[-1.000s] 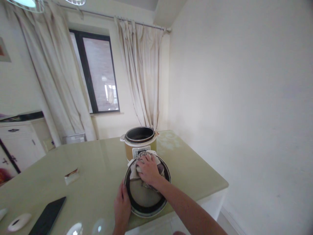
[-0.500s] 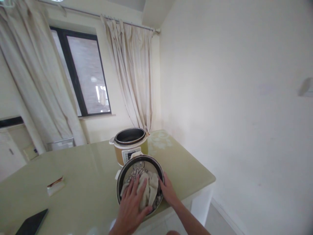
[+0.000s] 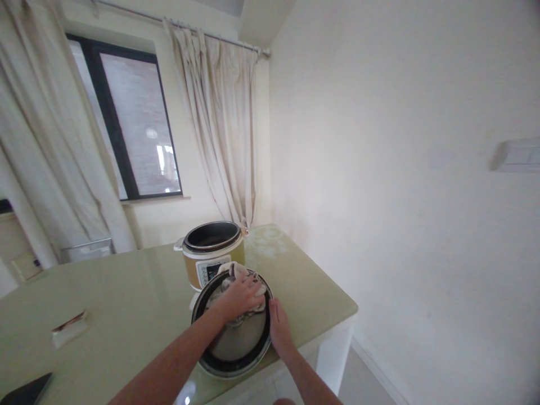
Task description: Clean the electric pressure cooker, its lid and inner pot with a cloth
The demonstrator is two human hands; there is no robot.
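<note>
The round lid (image 3: 238,342) of an electric cooker is tilted toward me at the table's near edge, its pale inside and dark ring facing up. My right hand (image 3: 280,327) grips the lid's right rim, thumb showing on the edge. Inside the upper part of the lid, my left hand (image 3: 239,295) presses a crumpled, patterned cloth (image 3: 260,293) with its fingers curled over it. Just behind the lid stands the cooker (image 3: 192,265), lidless, with a dark pot inside and a control panel in front, partly hidden by the lid and cloth.
The green glossy table (image 3: 139,315) carries a small white-and-brown packet (image 3: 70,329) on the left and a dark flat device (image 3: 27,389) at the lower left. A white wall (image 3: 379,169) rises on the right. Curtains (image 3: 219,124) hang by the window.
My left hand has moved the cloth from the lid's lower middle up to its top edge, baring the lower inside. My right hand stays on the rim. The view has turned slightly right.
</note>
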